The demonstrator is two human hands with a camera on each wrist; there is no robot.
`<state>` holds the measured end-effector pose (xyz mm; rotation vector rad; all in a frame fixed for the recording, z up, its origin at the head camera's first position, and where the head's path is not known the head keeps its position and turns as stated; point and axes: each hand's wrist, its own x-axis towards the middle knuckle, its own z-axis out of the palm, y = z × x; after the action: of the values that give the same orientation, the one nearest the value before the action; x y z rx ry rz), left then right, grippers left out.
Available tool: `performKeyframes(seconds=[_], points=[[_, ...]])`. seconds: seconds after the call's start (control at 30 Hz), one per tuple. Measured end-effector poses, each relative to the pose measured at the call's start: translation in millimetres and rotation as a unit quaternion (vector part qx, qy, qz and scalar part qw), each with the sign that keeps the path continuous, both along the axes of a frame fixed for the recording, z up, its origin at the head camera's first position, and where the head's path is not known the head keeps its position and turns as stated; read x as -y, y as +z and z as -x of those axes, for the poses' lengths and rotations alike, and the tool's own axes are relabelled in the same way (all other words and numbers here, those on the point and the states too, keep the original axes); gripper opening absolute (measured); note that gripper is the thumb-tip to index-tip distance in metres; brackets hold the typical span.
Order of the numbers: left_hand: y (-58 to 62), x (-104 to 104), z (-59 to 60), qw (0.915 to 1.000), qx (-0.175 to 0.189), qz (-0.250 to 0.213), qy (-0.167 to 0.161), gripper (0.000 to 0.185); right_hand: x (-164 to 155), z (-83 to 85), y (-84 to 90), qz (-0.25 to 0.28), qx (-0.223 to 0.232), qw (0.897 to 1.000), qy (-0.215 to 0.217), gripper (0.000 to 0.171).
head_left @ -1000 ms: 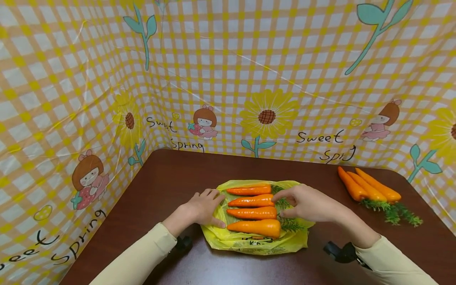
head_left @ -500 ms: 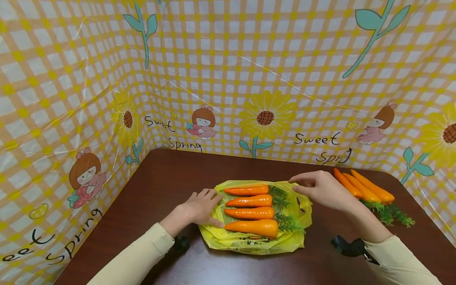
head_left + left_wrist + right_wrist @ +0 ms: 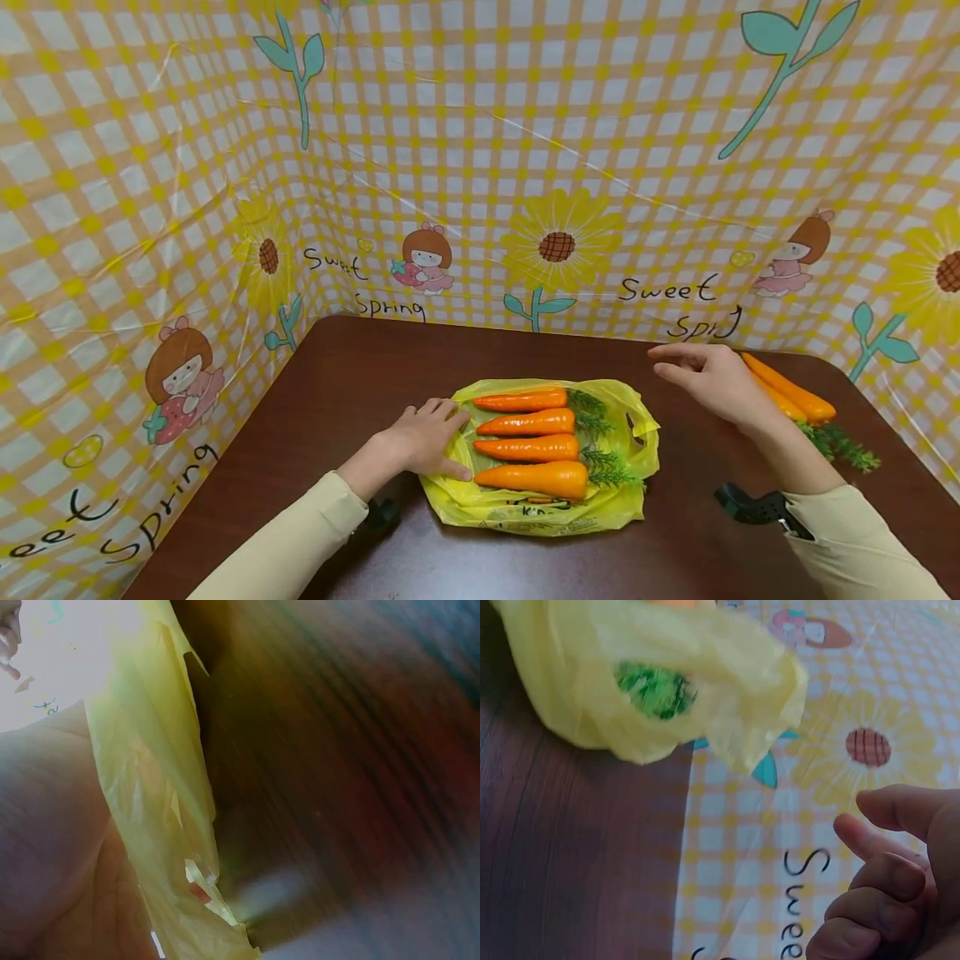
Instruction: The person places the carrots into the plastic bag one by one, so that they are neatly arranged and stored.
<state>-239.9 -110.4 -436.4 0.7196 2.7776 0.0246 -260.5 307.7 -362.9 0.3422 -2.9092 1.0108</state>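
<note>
The loose carrots (image 3: 791, 393) lie at the right rear corner of the tabletop (image 3: 360, 375), just behind and right of the right hand (image 3: 708, 379), partly hidden by it. Their long axes run diagonally: tips toward the rear edge, green tops (image 3: 843, 446) toward the right edge. The right hand is by far the nearer one. It hovers above the tabletop, fingers (image 3: 671, 354) loosely extended and pointing left, nothing held; no contact w/ the carrots can be confirmed.

The left hand (image 3: 427, 437) rests flat on the left edge of the yellow plastic bag (image 3: 525, 512), fingers straight, pressing it to the tabletop. On the bag, approx. at tabletop centre, four carrots (image 3: 528, 448) are laid side by side, tips left, tops right.

Surface: dark brown wood-grain tabletop, smooth. Surroundings: a yellow-checked plastic sheet (image 3: 525, 125) w/ sunflower and cartoon prints is hung round the rear and left edges as a backdrop. The room beyond is not seen.
</note>
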Motion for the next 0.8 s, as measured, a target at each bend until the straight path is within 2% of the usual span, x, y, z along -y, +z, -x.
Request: performKeyframes(seconds=[0.13, 0.43, 0.8], points=[[0.1, 1.7, -0.1, 1.0000, -0.001, 0.001, 0.000, 0.094, -9.3, 4.4, -2.0, 0.016, 0.005, 1.000, -0.024, 0.051], [3.2, 2.0, 0.2, 1.0000, -0.001, -0.005, -0.003, 0.094, -30.0, 16.0, -3.4, -0.005, -0.013, 0.997, -0.071, 0.060], [0.6, 3.0, -0.5, 1.0000, -0.003, 0.003, 0.001, 0.095, -54.5, 32.9, -12.7, -0.015, 0.006, 0.995, -0.098, 0.077]])
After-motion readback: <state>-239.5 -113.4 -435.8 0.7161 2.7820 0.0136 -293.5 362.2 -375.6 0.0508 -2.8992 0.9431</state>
